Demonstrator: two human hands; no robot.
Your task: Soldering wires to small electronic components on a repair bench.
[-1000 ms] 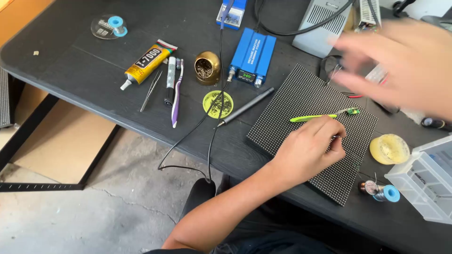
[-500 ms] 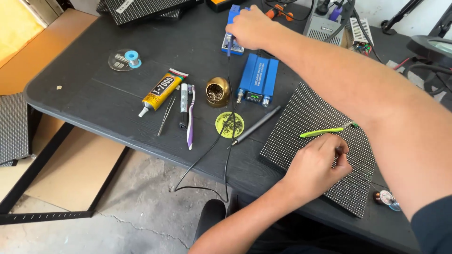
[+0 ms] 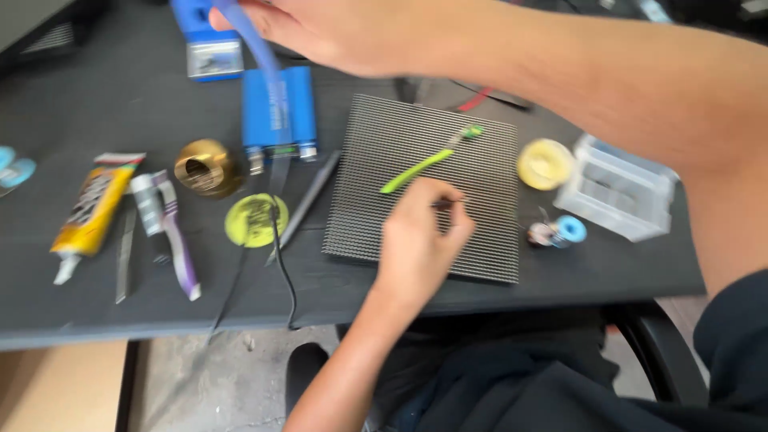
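My left hand [image 3: 416, 240] rests on a black dotted LED panel [image 3: 376, 224] and pinches a thin metal tool, probably tweezers [image 3: 450, 204], against its surface. A lime-green tool [image 3: 424, 164] lies on the panel just above that hand. My right arm crosses the top of the view. My right hand [image 3: 320, 32] is closed around the blue handle of a soldering iron [image 3: 260, 60], held above a blue box [image 3: 298, 108] and next to a blue stand [image 3: 210, 44]. The picture is blurred by motion.
Left of the panel on the black table [image 3: 64, 312] lie a black pen-like tool [image 3: 308, 200], a yellow-green round tin [image 3: 254, 220], a brass tip cleaner [image 3: 206, 166], a purple toothbrush [image 3: 180, 248] and a glue tube [image 3: 88, 212]. To the right are a yellow roll [image 3: 546, 164], a clear plastic box [image 3: 620, 188] and a small blue spool [image 3: 570, 228].
My right hand reached to the blue stand at the back and now holds the blue-handled iron. The left hand has stayed on the panel. The camera has moved closer.
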